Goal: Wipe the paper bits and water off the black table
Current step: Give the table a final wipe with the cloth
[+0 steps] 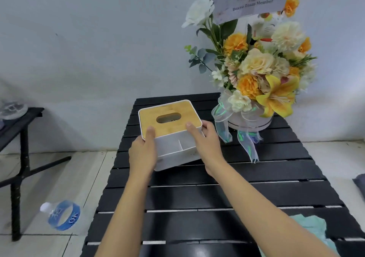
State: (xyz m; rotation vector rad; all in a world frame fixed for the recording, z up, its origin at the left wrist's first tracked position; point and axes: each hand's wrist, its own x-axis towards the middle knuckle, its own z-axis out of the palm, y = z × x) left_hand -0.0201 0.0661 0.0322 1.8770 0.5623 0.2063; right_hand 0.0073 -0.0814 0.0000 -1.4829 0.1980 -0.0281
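Black desk (256, 170) is lying under both hands. I'm seeing left hand (143, 154) & right hand (205, 144) gripping the white tissue box (173, 136) w/ fingers (150, 133) closed on its sides, thumbs on the wooden lid. Teal cloth (310, 229) is sitting well behind right fingers; flower arrangement (262, 69) beyond them.

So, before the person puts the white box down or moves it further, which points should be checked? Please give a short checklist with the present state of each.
1. Both hands on the tissue box: ok, left hand and right hand grip its two sides.
2. Box level: not ok, it looks tilted toward the person.
3. Front compartments hold nothing that could fall out: ok, they look empty.
4. Room away from the flower arrangement: ok, a gap shows to its ribbon.
5. Cloth ready for wiping: ok, it lies on the black table near the right forearm.
6. Paper bits or water remaining: cannot tell, none clearly visible.
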